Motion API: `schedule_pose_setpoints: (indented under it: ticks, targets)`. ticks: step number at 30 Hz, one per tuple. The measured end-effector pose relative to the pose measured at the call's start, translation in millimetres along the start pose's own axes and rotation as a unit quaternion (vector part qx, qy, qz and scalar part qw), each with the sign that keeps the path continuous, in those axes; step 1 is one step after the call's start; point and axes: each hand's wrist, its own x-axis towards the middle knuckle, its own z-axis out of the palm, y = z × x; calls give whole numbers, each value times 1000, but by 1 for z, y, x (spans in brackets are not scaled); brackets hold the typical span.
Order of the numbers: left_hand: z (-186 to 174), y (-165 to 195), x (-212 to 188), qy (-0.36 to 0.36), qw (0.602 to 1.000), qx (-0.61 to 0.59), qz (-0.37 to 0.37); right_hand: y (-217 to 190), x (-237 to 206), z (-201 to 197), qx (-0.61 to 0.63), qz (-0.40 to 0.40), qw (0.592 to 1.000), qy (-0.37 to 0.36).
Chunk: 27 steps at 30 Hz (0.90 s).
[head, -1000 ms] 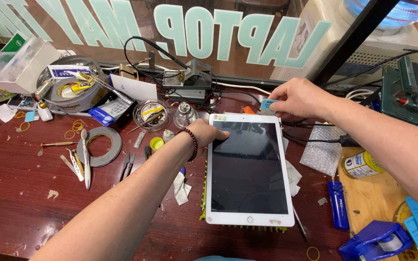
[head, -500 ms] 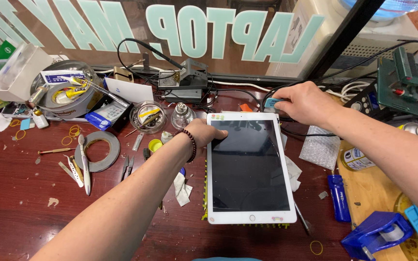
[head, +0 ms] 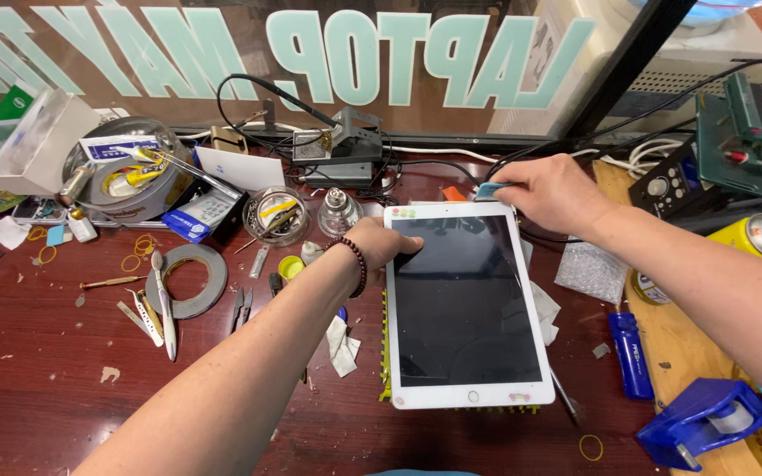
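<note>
A white tablet [head: 465, 304] with a dark screen lies face up on the dark red workbench [head: 37, 397], over a yellow-edged mat. My left hand [head: 387, 248], with a bead bracelet at the wrist, rests on the tablet's upper left edge and holds it down. My right hand [head: 550, 191] is at the tablet's top right corner, its fingers pinched on a small blue flat tool [head: 488, 189] against the edge.
A roll of dark tape [head: 187, 280], tweezers and a toothbrush-like tool lie to the left. A round tin [head: 125, 176] and a glass dish [head: 277, 214] stand behind. Soldering gear and cables sit at the back, a blue tape dispenser [head: 703, 423] at the lower right.
The view has shifted a little. Both hands stay at the tablet's top edge, the right hand still pinching the blue tool at the corner.
</note>
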Motion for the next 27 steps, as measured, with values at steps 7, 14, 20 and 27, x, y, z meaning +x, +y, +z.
schedule_pose_setpoints:
  ticks: [7,14,20,27]
  targets:
    - [1,2,0,-10,1000,-1,-22,15,6,2,174,105,979,-33]
    - [1,1,-2,-15,999,-31,-22,13,5,8,152,81,984,-32]
    - [0,6,-6,6,1000,0,-29,1,3,5,106,92,990,-23]
    - [0,5,-4,-12,1000,-17,-17,-6,4,4,96,70,993,-21]
